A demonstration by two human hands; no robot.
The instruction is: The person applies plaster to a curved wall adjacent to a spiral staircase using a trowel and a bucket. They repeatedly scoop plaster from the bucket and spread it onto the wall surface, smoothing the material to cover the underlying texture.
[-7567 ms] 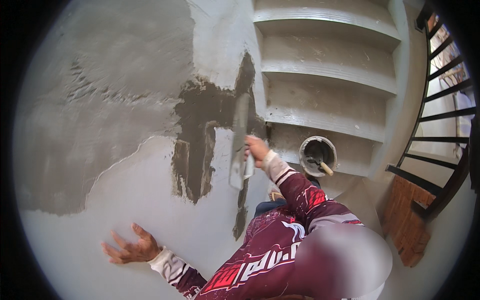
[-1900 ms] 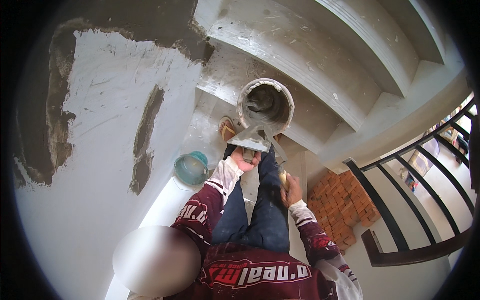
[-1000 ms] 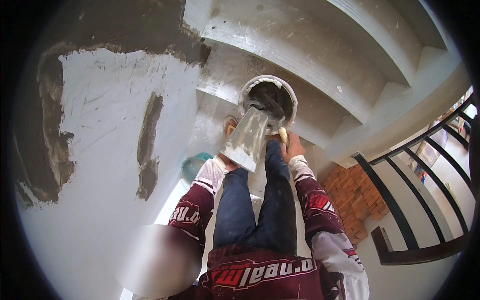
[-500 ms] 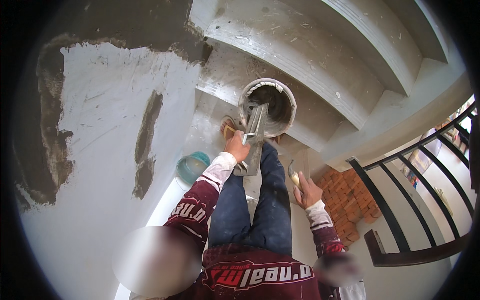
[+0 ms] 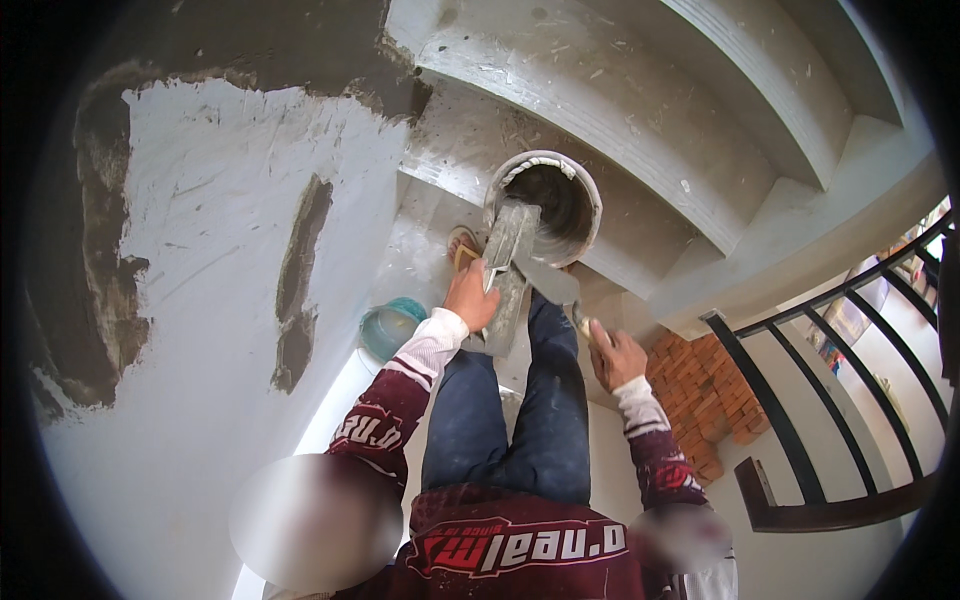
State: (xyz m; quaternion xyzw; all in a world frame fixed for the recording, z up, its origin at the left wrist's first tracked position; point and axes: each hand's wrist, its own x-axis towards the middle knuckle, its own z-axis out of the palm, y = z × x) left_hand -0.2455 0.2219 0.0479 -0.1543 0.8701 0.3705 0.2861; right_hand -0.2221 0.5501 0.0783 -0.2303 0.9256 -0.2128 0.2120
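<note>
My left hand (image 5: 470,299) is closed on the grip of a long rectangular plastering trowel (image 5: 510,240), its face smeared grey. That trowel's far end overlaps the near rim of a bucket (image 5: 596,212) with dark grey residue inside. In my right hand (image 5: 617,358) is the handle of a pointed trowel (image 5: 550,283). Its blade reaches left, with the tip at the plastering trowel's edge; whether they touch I cannot tell. Wet mortar on either blade is hard to make out.
Curved concrete steps (image 5: 600,90) rise beyond the bucket. To the left stands a white wall (image 5: 220,230) with dark grey mortar patches (image 5: 300,280). A teal bucket (image 5: 390,330) sits by the wall. Black railing (image 5: 850,330) and stacked orange bricks (image 5: 705,390) are on the right.
The pointed trowel has moved left and up to the plastering trowel, its blade now showing flat. The plastering trowel has tilted, so more of its face shows.
</note>
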